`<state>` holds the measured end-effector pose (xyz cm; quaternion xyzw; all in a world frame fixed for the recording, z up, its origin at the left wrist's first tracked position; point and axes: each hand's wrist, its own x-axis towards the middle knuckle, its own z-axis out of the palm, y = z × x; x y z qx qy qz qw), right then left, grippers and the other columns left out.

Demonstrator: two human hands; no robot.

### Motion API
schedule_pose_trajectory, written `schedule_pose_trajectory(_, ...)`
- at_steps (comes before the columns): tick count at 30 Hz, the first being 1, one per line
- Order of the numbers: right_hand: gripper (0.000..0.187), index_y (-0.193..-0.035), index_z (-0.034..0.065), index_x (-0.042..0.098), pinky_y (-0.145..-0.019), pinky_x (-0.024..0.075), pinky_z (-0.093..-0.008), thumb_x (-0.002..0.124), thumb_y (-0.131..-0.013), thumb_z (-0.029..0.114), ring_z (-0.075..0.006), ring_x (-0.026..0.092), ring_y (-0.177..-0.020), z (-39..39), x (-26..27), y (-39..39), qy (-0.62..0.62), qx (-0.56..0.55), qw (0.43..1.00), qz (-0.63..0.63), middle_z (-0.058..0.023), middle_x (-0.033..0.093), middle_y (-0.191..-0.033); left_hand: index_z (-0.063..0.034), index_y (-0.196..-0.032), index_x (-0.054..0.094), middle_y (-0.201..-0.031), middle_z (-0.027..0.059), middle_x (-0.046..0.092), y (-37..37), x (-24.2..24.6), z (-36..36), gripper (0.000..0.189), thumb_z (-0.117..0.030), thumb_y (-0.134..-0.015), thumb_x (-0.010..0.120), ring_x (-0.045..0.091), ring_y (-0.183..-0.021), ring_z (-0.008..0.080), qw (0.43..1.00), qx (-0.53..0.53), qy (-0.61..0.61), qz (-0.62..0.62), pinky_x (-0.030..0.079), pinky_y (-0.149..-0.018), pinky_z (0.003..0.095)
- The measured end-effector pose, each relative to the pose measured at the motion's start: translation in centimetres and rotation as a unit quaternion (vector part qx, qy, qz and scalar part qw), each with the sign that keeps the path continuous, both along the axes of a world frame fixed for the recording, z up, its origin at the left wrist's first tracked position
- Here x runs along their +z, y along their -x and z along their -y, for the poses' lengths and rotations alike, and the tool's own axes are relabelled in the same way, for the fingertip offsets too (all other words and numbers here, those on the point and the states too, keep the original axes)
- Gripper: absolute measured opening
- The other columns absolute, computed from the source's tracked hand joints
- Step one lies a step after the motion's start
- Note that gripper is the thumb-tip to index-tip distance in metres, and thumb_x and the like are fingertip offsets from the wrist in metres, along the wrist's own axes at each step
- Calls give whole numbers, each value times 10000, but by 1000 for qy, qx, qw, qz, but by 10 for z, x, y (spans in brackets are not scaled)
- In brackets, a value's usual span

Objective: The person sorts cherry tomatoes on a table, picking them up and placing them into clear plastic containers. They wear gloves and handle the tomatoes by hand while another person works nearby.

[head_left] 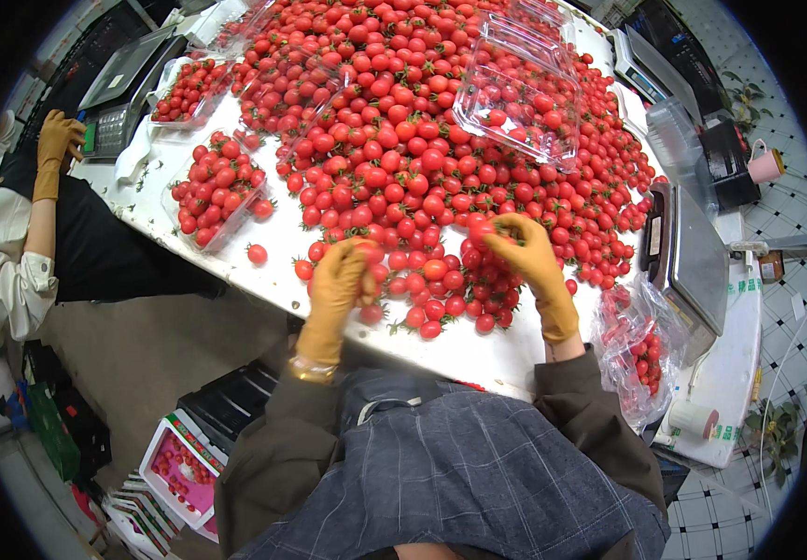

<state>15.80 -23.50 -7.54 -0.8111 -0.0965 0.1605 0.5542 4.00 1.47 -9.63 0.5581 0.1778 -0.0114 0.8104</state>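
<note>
A large heap of red cherry tomatoes (403,147) with green stems covers much of the white table (445,360). My left hand (333,297), in a tan rubber glove, pinches a cherry tomato (370,252) at the heap's front edge; it is slightly blurred. Opposite it, my right hand (533,262), gloved alike, has a cherry tomato (480,232) at its fingertips. Loose tomatoes (434,308) lie between and below the two hands. On the heap's right side rests a clear plastic clamshell box (477,115), lid raised, with tomatoes visible through it.
Filled clear punnets (239,224) stand at the left. A plastic bag of tomatoes (645,367) and a weighing scale (699,259) are at the right; another scale (113,126) is at the upper left. A co-worker's gloved hand (59,143) shows at the far left. Below is a white box (165,427).
</note>
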Motion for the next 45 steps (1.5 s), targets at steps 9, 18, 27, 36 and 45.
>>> schedule_pose_trajectory(9,354,-1097,22,517,-427,378,-211,537,-883,303,-139,521,-688,38,2,10,-539,-40,806,-242,-141,564,-1036,13,-1078,558,-959,127,608,11,1,-24,411,-352,-898,501,581,-791,181,971,18,218,93,468,-578,276)
schedule_pose_trajectory(18,280,-1092,166,608,-718,491,-389,570,-814,156,-274,610,-871,-17,-18,-35,298,71,913,269,-41,588,-1016,-164,-1116,637,-1044,25,609,-28,-2,1,391,-169,-730,700,594,-894,226,749,14,-653,114,500,-753,326)
schedule_pose_trajectory(27,288,-1115,107,587,-630,483,-299,596,-828,137,-202,629,-813,-4,-1,-36,33,2,999,25,-39,614,-956,-129,-1010,640,-1027,13,595,-40,-10,1,320,-202,-704,698,591,-845,239,712,9,-695,100,492,-632,371)
schedule_pose_trajectory(36,416,-1253,21,482,-534,431,-158,577,-860,121,-191,560,-1003,29,5,18,-457,3,837,-302,-140,517,-1247,-29,-1366,351,-1201,149,520,-13,10,8,535,-243,-887,461,617,-960,218,936,0,339,92,481,-527,222)
schedule_pose_trajectory(45,332,-1029,104,624,-750,493,-373,660,-702,55,-279,534,-1014,-19,-4,29,303,174,907,236,-100,491,-1129,-186,-1118,642,-963,40,555,-12,3,78,410,-232,-715,699,565,-889,221,831,-140,-526,113,485,-692,345)
